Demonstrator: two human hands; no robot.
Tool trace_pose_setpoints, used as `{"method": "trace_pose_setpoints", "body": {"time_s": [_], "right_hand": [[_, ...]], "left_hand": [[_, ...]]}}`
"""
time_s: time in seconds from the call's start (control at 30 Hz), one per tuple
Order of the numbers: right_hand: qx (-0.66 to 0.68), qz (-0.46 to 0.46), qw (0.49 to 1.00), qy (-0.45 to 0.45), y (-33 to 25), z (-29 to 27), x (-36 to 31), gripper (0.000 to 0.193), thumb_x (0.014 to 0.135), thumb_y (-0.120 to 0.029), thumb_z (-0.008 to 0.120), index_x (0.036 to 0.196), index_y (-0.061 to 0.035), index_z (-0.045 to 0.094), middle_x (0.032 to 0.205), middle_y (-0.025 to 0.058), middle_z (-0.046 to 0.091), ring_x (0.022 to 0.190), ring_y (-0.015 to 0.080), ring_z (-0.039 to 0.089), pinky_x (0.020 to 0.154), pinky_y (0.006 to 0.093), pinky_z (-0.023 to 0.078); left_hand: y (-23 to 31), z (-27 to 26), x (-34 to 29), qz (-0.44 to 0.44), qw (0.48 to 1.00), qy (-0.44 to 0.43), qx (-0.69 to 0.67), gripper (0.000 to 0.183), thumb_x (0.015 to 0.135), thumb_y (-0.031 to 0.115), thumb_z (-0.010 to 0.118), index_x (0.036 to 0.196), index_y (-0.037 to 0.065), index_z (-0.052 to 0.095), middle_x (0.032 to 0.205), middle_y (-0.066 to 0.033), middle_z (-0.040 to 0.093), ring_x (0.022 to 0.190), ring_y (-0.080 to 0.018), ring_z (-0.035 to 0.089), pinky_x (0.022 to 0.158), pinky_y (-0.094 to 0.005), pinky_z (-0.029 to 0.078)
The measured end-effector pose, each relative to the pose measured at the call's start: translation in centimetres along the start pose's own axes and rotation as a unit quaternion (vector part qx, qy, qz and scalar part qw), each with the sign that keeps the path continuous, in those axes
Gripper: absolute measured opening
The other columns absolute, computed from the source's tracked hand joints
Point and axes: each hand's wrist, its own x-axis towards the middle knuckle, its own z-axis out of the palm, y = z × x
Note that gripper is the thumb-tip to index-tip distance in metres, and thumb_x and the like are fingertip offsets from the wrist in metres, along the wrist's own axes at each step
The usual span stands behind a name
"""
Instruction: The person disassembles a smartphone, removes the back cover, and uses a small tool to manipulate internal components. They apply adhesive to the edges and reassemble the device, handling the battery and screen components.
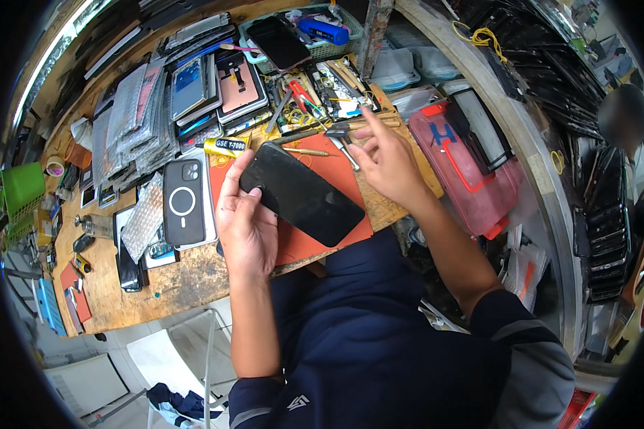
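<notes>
My left hand [247, 232] grips a black smartphone [311, 200] by its left side, thumb on the dark glass. The phone is tilted above an orange-red mat [345, 166]. My right hand [390, 161] is off the phone's upper right, index finger stretched out and the others loosely bent; I see nothing held in it. Close to its fingertips is a small black-headed tool [336, 134]. A gold-coloured slim tool [308, 151] lies beyond the phone. Left of that is a yellow glue tube [225, 146]. A black phone case with a white ring [182, 207] lies left of my left hand.
Bubble-wrapped panels [132, 129] are stacked at the back left. Hand tools [297, 100] crowd the back, before a pale green basket [336, 50]. A red translucent case [465, 168] stands right of the wooden bench [186, 275]. A white chair [168, 361] is below left.
</notes>
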Motion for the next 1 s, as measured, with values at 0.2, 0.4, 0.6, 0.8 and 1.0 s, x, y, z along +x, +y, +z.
{"method": "trace_pose_setpoints", "body": {"time_s": [0.2,0.4,0.6,0.8,1.0], "right_hand": [[0.231,0.129,0.943,-0.202,-1.7,-1.3,-5.3,0.031,0.107,-0.015,0.064,0.132,0.0029,0.061,0.103,0.0083,0.073,0.085,0.0114,0.069,0.076,0.0288,0.057],[0.359,0.171,0.893,-0.21,-1.9,-1.8,-7.8,0.018,0.107,-0.014,0.064,0.119,-0.0013,0.064,0.099,0.0035,0.069,0.084,0.0087,0.069,0.073,0.0254,0.056],[0.147,-0.072,0.984,-0.077,-4.5,-5.0,-4.2,0.017,0.101,-0.003,0.069,0.117,0.0035,0.067,0.104,0.0072,0.07,0.089,0.0125,0.066,0.081,0.0281,0.053],[0.192,-0.086,0.976,-0.055,-8.9,-3.2,-2.3,0.027,0.091,0.003,0.075,0.117,0.0017,0.068,0.103,0.0143,0.073,0.094,0.0267,0.077,0.083,0.0342,0.061],[0.138,-0.166,0.975,0.055,-7.5,-0.1,-3.8,0.023,0.089,0.002,0.077,0.111,-0.0002,0.069,0.103,0.0139,0.073,0.092,0.0258,0.077,0.078,0.0355,0.062]], "left_hand": [[0.2,0.1,-1.0,0.016,0.999,0.002,-0.029,0.067,0.092,-0.011,0.046,0.158,-0.006,0.039,0.146,-0.0183,0.058,0.133,-0.0259,0.061,0.116,-0.0436,0.051],[0.0,0.4,-1.7,0.036,0.999,0.024,0.001,0.06,0.093,-0.008,0.051,0.153,-0.006,0.046,0.144,-0.0174,0.059,0.133,-0.0248,0.059,0.117,-0.0415,0.046],[0.4,1.4,-2.4,0.273,0.829,-0.046,0.487,0.035,0.099,0.0,0.062,0.134,-0.002,0.058,0.136,-0.0168,0.058,0.126,-0.0262,0.058,0.114,-0.0406,0.043],[-1.2,4.5,-0.5,0.259,0.815,-0.114,0.506,0.031,0.101,-0.001,0.064,0.132,0.0,0.059,0.117,-0.0134,0.063,0.102,-0.0227,0.064,0.091,-0.0345,0.052],[-1.9,3.1,-1.6,0.215,0.896,-0.048,0.386,0.014,0.107,-0.002,0.055,0.121,0.0,0.054,0.115,-0.0084,0.054,0.103,-0.0151,0.058,0.093,-0.0287,0.049]]}}
